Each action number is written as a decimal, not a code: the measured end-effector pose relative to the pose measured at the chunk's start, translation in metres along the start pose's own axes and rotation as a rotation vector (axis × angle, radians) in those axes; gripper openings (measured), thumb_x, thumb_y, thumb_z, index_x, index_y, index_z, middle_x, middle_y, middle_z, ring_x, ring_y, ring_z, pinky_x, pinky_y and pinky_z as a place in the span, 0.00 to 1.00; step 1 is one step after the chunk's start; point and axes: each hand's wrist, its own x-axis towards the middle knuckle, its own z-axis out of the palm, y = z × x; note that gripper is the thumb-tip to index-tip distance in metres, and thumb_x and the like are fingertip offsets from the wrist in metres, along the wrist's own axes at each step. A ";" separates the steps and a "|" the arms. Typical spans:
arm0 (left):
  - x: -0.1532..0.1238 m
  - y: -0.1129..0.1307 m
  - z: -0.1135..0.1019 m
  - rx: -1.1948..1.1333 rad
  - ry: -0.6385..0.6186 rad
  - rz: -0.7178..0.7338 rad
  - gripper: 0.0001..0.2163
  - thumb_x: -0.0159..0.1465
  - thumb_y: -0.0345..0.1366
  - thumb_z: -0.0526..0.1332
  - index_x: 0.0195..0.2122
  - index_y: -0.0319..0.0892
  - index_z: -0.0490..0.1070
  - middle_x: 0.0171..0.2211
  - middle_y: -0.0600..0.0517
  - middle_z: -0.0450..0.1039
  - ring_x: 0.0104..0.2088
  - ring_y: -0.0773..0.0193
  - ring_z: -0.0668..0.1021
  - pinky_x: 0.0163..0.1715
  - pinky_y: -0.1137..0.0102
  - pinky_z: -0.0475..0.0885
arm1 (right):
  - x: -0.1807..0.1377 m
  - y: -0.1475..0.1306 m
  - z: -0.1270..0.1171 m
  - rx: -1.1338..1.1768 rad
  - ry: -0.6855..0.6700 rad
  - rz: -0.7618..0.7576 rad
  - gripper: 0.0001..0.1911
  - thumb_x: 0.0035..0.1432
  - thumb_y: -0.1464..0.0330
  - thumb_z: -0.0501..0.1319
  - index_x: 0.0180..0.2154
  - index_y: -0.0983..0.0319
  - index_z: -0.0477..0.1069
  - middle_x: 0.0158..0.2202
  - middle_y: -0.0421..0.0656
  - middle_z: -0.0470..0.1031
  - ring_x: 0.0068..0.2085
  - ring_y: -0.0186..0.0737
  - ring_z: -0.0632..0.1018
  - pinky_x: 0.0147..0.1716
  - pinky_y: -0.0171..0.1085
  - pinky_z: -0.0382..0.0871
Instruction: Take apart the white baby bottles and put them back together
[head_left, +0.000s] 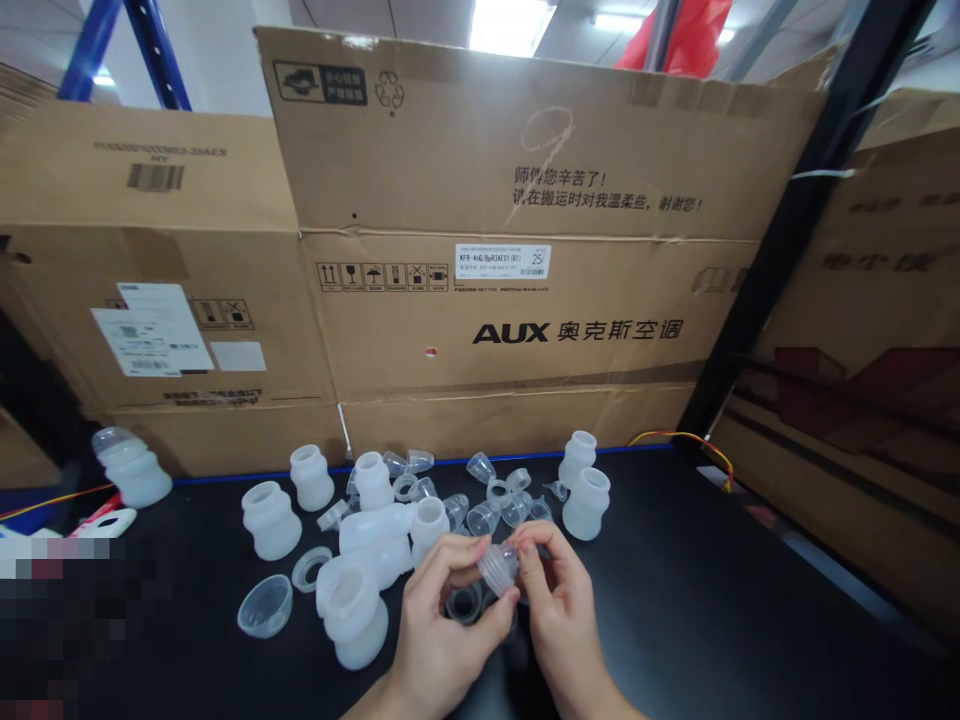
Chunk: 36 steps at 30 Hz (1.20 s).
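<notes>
Both hands meet over the black table at the lower middle. Between the thumb and fingers of my left hand (450, 625) is a clear plastic screw collar (498, 569) with a ribbed side. My right hand (561, 605) pinches the collar's right end, where a small clear part shows; its fingertips partly hide it. Below the collar, a greyish ring (465, 602) is partly covered by my left hand. Close to the left fingers stands a milky white bottle (429, 522) with an open neck. Several clear caps and cone-shaped pieces (483, 518) lie just beyond the hands.
More white bottles stand at left (271, 522) and right (586, 505). A clear dome cap (265, 606) and a flat ring (311, 569) lie at left, and a capped bottle (133, 470) farther left. A cardboard box wall (405, 340) rises behind the black table (712, 600).
</notes>
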 end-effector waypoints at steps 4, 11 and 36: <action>0.006 0.001 -0.004 0.015 -0.081 0.006 0.13 0.58 0.28 0.72 0.43 0.44 0.75 0.40 0.49 0.78 0.41 0.60 0.84 0.40 0.69 0.84 | 0.002 -0.004 -0.002 -0.004 0.003 -0.007 0.18 0.69 0.54 0.62 0.34 0.61 0.71 0.33 0.42 0.72 0.32 0.35 0.73 0.31 0.30 0.70; 0.007 0.008 -0.008 -0.080 -0.134 -0.189 0.13 0.59 0.32 0.71 0.43 0.45 0.74 0.41 0.51 0.77 0.40 0.61 0.84 0.39 0.67 0.85 | 0.010 -0.020 -0.007 -0.142 -0.087 -0.196 0.10 0.72 0.64 0.59 0.36 0.61 0.72 0.36 0.43 0.74 0.37 0.37 0.77 0.36 0.32 0.72; -0.008 -0.017 -0.018 0.798 -0.601 0.453 0.24 0.54 0.29 0.65 0.53 0.44 0.73 0.46 0.45 0.80 0.46 0.50 0.83 0.54 0.44 0.79 | 0.115 -0.010 -0.111 -0.530 0.240 -0.229 0.22 0.58 0.48 0.69 0.34 0.62 0.79 0.37 0.46 0.78 0.38 0.44 0.77 0.42 0.42 0.70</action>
